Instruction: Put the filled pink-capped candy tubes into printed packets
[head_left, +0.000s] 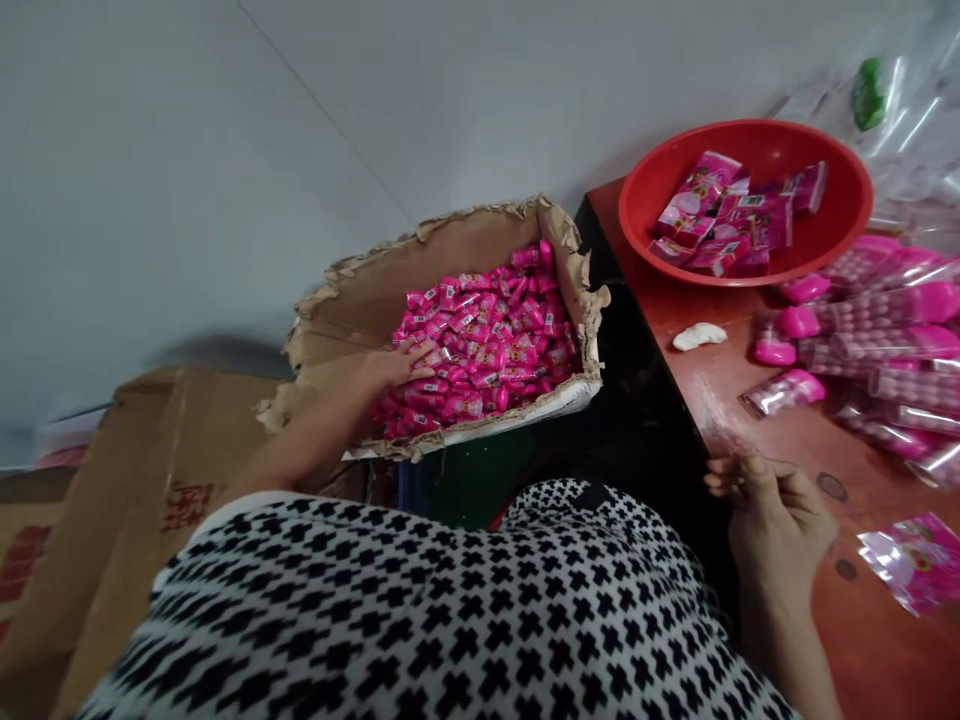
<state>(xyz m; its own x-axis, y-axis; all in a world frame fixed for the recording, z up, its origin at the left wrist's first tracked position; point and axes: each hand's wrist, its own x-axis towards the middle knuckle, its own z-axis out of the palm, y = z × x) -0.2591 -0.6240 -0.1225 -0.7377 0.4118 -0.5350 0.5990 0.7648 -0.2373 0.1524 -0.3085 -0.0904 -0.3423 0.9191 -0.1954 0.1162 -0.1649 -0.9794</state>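
Inside a torn-edged cardboard box [574, 395] lies a heap of small pink wrapped packs [487, 330]. My left hand [401, 365] reaches over the box's near left side, its fingers stretched out and touching the packs at the left of the heap. No pack shows clearly in its grasp. My right hand [776, 500] is at the left edge of the red-brown table [720, 390], with its fingers curled and the thumb against them. Nothing shows between those fingers. Close above it lies a small clear bottle with a pink cap [784, 392].
A red bowl [637, 215] on the table holds several flat pink wrappers. Right of it are piled clear tubes of pink balls with pink caps [885, 330]. A white lump [699, 336] and a pink wrapper [919, 560] lie nearby. Cardboard [142, 500] stands at left.
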